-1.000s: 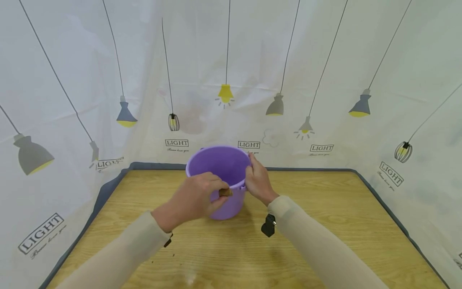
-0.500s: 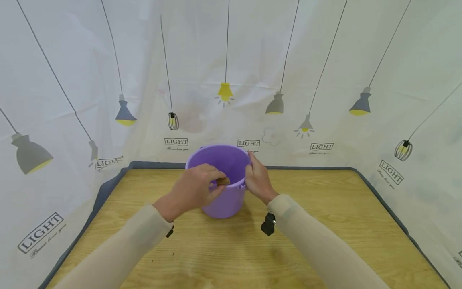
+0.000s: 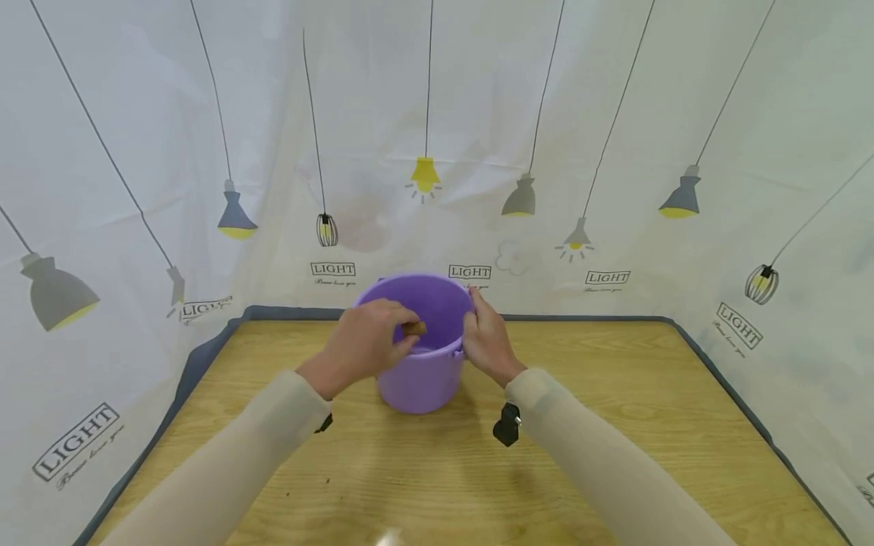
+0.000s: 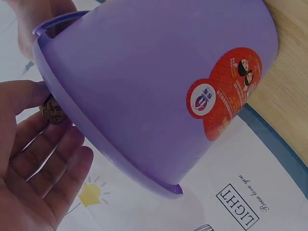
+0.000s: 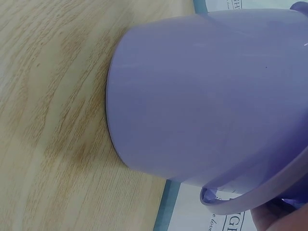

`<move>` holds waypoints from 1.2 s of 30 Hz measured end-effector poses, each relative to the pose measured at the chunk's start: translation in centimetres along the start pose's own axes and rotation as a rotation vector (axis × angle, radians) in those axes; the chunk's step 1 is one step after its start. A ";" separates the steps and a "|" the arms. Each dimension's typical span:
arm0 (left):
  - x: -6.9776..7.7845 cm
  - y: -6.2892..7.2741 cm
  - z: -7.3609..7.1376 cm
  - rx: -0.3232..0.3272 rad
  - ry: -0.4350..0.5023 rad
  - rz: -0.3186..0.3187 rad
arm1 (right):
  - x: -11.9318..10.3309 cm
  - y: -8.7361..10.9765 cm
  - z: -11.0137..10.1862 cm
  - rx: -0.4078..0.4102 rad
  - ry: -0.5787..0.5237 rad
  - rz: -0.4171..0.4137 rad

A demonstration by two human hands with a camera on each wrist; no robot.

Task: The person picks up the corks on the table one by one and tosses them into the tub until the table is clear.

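A purple plastic bucket (image 3: 419, 383) stands upright at the back of the wooden table, tilted only through the camera angle in the left wrist view. My left hand (image 3: 369, 337) reaches over its near left rim and pinches a small brown rounded piece (image 3: 413, 328) between thumb and fingers, at the bucket's mouth. In the left wrist view this brown piece (image 4: 53, 110) looks dark and rough, partly hidden by the rim. My right hand (image 3: 490, 341) grips the bucket's right rim beside the handle mount. The bucket's handle (image 5: 260, 195) shows in the right wrist view.
The wooden table (image 3: 601, 425) has a dark blue edge strip (image 3: 580, 318) at the back and sides. A white cloth (image 3: 382, 114) printed with lamps hangs around it. A few dark specks (image 3: 328, 480) lie near the front left. A red label (image 4: 224, 94) marks the bucket's side.
My left hand has moved up and forward, carrying the brown piece from in front of the near rim to over the bucket's mouth. The right hand and bucket have stayed nearly still.
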State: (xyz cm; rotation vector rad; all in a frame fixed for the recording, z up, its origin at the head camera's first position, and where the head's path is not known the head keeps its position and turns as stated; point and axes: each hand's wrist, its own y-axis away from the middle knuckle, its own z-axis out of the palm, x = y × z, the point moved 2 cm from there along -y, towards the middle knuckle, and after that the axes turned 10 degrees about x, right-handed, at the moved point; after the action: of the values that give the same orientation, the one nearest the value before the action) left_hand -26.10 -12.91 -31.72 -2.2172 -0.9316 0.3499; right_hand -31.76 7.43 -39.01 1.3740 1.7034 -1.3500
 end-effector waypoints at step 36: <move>-1.6 -1.4 2.3 -0.247 -0.033 -0.226 | -0.1 0.0 0.0 0.016 0.038 -0.031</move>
State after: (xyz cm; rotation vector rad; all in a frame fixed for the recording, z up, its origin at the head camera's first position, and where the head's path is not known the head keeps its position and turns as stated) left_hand -29.03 -12.23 -32.42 -2.2988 -1.2890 0.1733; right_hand -31.70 7.41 -38.87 1.3963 1.7492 -1.3656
